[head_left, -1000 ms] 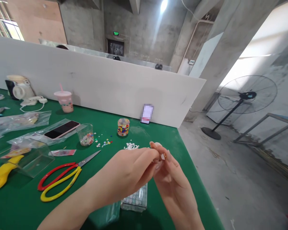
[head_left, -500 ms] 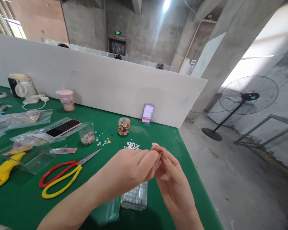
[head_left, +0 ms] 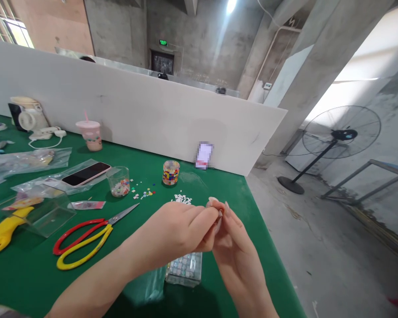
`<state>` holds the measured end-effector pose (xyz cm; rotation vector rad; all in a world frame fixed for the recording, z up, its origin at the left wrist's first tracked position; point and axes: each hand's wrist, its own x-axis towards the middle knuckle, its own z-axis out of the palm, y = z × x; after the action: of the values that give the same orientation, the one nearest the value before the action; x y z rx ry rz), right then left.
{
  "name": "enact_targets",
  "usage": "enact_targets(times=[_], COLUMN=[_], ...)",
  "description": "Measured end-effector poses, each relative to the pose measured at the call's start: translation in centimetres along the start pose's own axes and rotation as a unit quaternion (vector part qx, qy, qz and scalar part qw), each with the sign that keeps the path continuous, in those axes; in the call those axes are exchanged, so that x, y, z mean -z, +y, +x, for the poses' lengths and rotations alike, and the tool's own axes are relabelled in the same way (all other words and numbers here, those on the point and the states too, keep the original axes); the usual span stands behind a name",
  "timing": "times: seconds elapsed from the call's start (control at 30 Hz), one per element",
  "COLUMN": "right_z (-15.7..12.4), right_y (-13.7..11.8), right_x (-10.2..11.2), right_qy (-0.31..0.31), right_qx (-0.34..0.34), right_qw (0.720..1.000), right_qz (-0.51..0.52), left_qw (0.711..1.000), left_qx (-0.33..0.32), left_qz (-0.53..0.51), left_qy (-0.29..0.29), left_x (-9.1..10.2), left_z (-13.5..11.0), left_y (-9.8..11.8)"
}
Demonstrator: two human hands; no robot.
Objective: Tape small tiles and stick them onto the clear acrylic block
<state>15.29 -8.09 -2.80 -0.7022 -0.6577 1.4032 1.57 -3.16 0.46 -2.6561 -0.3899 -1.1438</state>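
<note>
My left hand (head_left: pixel 185 225) and my right hand (head_left: pixel 234 234) meet above the green table, fingertips pinched together. Between them is something small with a reddish glint, mostly hidden by the fingers, so I cannot make out what it is. Under my left wrist lies a clear box (head_left: pixel 185 270) with a grid of shiny square tiles. Just beyond the hands is a pile of small white pieces (head_left: pixel 182 198). Farther back stands a clear cup covered in colourful tiles (head_left: pixel 171 172). Left of my hands lie scissors (head_left: pixel 86 236) with one red and one yellow handle.
A clear cup of small pieces (head_left: pixel 118 182) stands near scattered coloured tiles (head_left: pixel 146 193). A phone (head_left: pixel 86 174) rests on a plastic bag. A yellow-handled tool (head_left: pixel 6 232), a pink cup (head_left: pixel 90 134) and a white partition (head_left: pixel 146 115) are around. The table edge runs along the right.
My hands stay pinched together in nearly the same pose, turned very slightly. The whole view has shifted a little; nothing on the table has visibly moved.
</note>
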Motion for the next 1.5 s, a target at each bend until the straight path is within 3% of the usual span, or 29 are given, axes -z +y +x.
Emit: enact_targets(times=[0.1, 0.33, 0.73, 1.1, 1.33, 1.5], right_z=[-0.11, -0.16, -0.25, 0.05, 0.3, -0.07], right_y=[0.02, -0.23, -0.24, -0.16, -0.34, -0.39], right_x=[-0.35, -0.47, -0.53, -0.01, -0.24, -0.08], right_qy=[0.055, 0.104, 0.088, 0.053, 0.037, 0.047], right_qx=[-0.003, -0.013, 0.018, 0.091, 0.084, 0.023], right_qw=[0.998, 0.994, 0.993, 0.986, 0.988, 0.993], right_qz=[0.002, -0.028, -0.075, -0.131, -0.123, -0.105], left_qw=[1.0, 1.0, 0.987, 0.995, 0.998, 0.996], left_qx=[-0.008, 0.01, 0.096, 0.077, 0.053, 0.071], left_qz=[-0.001, -0.005, -0.131, -0.059, -0.025, -0.051], left_qy=[0.011, 0.022, 0.004, -0.013, 0.014, 0.033], left_x=[-0.49, -1.1, -0.88, -0.35, -0.35, -0.63], left_z=[-0.09, 0.0, 0.17, -0.03, -0.17, -0.36], left_y=[-0.2, -0.07, 0.3, 0.13, 0.17, 0.31])
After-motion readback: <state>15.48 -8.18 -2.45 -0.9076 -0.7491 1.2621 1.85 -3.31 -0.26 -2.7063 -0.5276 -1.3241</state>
